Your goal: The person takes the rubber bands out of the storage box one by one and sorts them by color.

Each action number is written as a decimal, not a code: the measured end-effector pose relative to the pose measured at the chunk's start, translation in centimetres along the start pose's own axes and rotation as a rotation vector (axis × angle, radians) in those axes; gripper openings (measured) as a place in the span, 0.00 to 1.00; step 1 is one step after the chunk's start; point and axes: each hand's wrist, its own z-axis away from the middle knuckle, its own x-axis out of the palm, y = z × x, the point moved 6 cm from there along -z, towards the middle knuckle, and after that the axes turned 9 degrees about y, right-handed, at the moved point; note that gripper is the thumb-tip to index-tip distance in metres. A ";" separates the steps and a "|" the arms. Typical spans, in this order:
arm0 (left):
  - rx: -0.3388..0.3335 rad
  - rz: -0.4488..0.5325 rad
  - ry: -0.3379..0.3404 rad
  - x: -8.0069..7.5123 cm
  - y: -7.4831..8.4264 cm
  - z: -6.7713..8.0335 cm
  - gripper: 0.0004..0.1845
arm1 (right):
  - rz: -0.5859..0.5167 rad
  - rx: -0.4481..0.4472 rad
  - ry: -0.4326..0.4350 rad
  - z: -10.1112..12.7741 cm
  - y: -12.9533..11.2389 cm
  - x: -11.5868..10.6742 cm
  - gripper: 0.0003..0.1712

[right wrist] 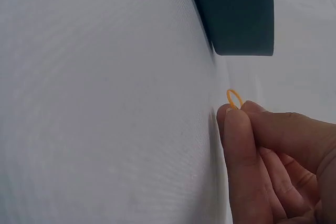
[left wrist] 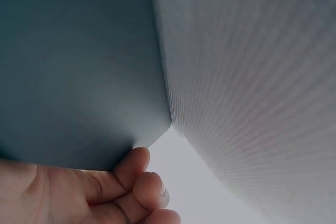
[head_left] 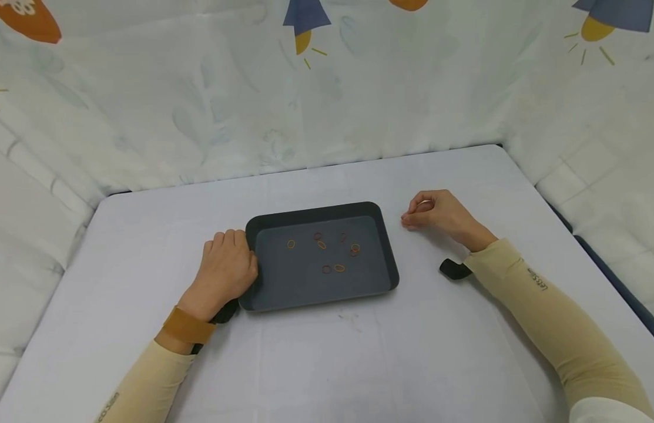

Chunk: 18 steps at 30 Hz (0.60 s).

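Note:
A dark grey tray (head_left: 390,258) lies in the middle of the white table, with several small rubber bands (head_left: 339,268) in orange and red scattered on its floor. My left hand (head_left: 227,267) rests against the tray's left edge, its fingers curled at the outer wall (left wrist: 79,77). My right hand (head_left: 423,212) sits on the table just right of the tray. Its thumb and fingertips (right wrist: 236,124) pinch a small orange rubber band (right wrist: 233,98) close to the cloth; the tray's corner (right wrist: 241,19) shows beyond it.
A white tablecloth (head_left: 327,352) covers the table. Patterned sheets (head_left: 252,106) hang close behind and at both sides. A black strap (head_left: 453,269) pokes out under the right wrist, and a tan band (head_left: 188,325) wraps the left wrist.

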 end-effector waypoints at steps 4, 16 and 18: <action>-0.002 0.000 0.000 0.0 0.0 0.0 0.11 | 0.024 0.012 -0.005 -0.2 0.3 0.0 0.16; 0.000 0.003 0.016 0.0 0.0 0.0 0.10 | 0.104 0.037 -0.030 -0.2 0.6 -0.5 0.23; 0.000 0.005 0.014 0.0 0.0 0.0 0.10 | 0.132 0.034 -0.025 -0.3 0.4 -0.6 0.22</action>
